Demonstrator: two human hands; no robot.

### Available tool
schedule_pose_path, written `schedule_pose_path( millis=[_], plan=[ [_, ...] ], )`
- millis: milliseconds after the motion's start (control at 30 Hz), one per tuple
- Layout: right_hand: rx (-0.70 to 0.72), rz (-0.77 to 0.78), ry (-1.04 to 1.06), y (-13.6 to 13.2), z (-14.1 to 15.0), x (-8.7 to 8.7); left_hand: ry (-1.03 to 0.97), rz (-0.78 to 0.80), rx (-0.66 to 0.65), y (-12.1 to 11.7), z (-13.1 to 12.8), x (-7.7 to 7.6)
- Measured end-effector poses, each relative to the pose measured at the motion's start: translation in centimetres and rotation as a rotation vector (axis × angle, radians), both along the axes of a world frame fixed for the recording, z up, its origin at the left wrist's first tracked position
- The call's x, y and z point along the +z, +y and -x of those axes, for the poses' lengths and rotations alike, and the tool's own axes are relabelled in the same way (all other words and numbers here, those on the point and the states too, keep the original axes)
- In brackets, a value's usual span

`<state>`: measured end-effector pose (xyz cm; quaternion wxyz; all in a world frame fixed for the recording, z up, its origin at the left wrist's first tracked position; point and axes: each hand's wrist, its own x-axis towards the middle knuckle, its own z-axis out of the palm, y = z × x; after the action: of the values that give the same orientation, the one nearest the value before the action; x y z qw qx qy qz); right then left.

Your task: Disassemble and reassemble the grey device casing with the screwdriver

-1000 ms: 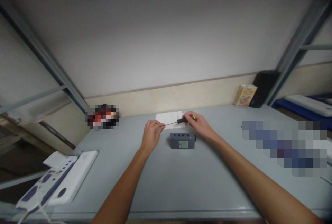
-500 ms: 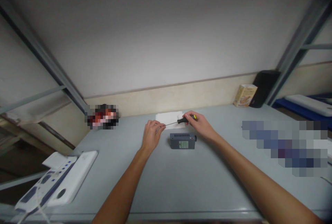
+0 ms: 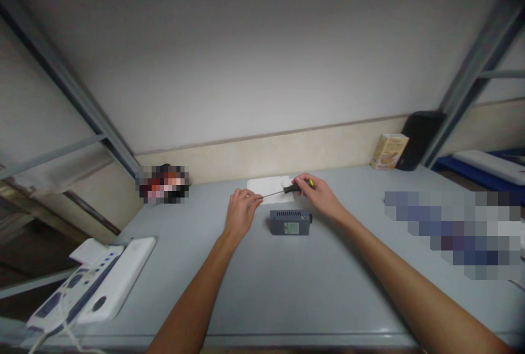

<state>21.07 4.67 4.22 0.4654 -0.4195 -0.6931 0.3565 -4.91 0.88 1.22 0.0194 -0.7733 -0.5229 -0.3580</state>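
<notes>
In my right hand (image 3: 315, 192) is a screwdriver (image 3: 291, 188) with a black and yellow handle, fingers closed on the handle. Its thin shaft slants left and slightly down to the fingertips of my left hand (image 3: 241, 212). Those fingertips are pinched together at the screwdriver's tip; whatever small thing they grip is hidden. Just below and between the hands stands a dark grey metal box (image 3: 290, 224) with vent slots along its top and a pale green label on its front. Behind the screwdriver lies a white sheet (image 3: 266, 184), partly covered by the hands.
On the left of the grey table (image 3: 254, 294) lie a white power bank-like slab (image 3: 123, 272) and a white-blue device (image 3: 77, 283) with cables. A yellow carton (image 3: 389, 151) and a black speaker-like object (image 3: 420, 138) stand at the back right. Blurred patches cover things on both sides.
The view has shifted very slightly. My right fingers sit a little differently on the screwdriver handle, while its tip stays at my left fingertips.
</notes>
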Motion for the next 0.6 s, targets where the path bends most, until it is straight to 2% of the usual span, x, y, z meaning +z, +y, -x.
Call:
schedule_pose_path(
  millis=[600],
  plan=[
    [0.0, -0.016, 0.011, -0.43, 0.06, 0.32, 0.032, -0.007, -0.002, -0.2, -0.03, 0.13]
  ],
)
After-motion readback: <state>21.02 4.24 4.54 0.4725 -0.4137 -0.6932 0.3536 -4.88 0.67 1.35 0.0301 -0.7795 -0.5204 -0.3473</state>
